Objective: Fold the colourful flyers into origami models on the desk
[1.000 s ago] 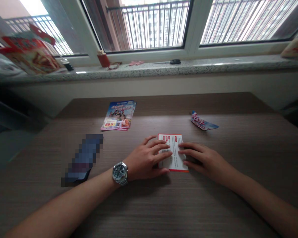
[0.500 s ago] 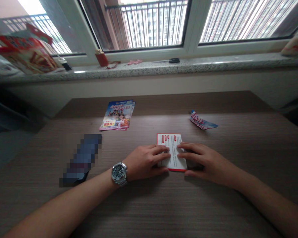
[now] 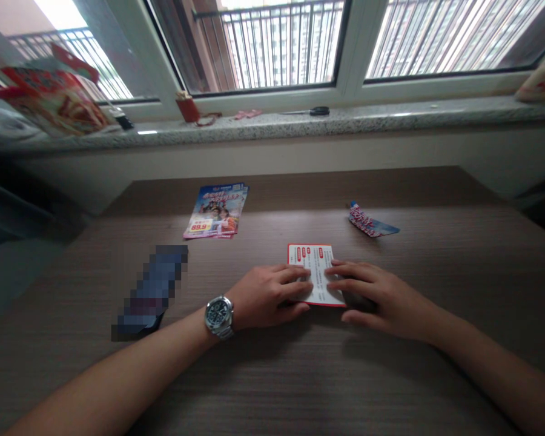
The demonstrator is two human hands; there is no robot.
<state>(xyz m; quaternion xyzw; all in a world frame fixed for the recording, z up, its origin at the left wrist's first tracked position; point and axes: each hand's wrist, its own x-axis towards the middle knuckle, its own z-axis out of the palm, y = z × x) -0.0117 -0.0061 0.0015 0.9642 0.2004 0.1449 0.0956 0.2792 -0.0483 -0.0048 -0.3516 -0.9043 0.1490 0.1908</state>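
Observation:
A white printed leaflet (image 3: 318,281) with red edges and red labels lies on the table between my hands. From the left, my left hand (image 3: 272,295) lays its outstretched fingertips on the leaflet, with the thumb by its near edge. My right hand (image 3: 375,293) touches the leaflet's right side with spread fingertips, its thumb apart on the near side. Neither hand grips the sheet. A silver wristwatch (image 3: 218,316) is on my left wrist. Whether the leaflet is a single sheet or folded, I cannot tell.
Colourful flyers (image 3: 218,211) lie at the back left of the brown table (image 3: 272,375). A pixelated phone-like object (image 3: 152,293) is left of my forearm. A creased blue-and-pink paper piece (image 3: 370,223) lies back right. Scissors (image 3: 318,111) rest on the windowsill (image 3: 372,121).
The leaflet's near edge now sits slightly farther from me and its right side a little farther right. My right thumb has shifted slightly right. My left hand has barely moved.

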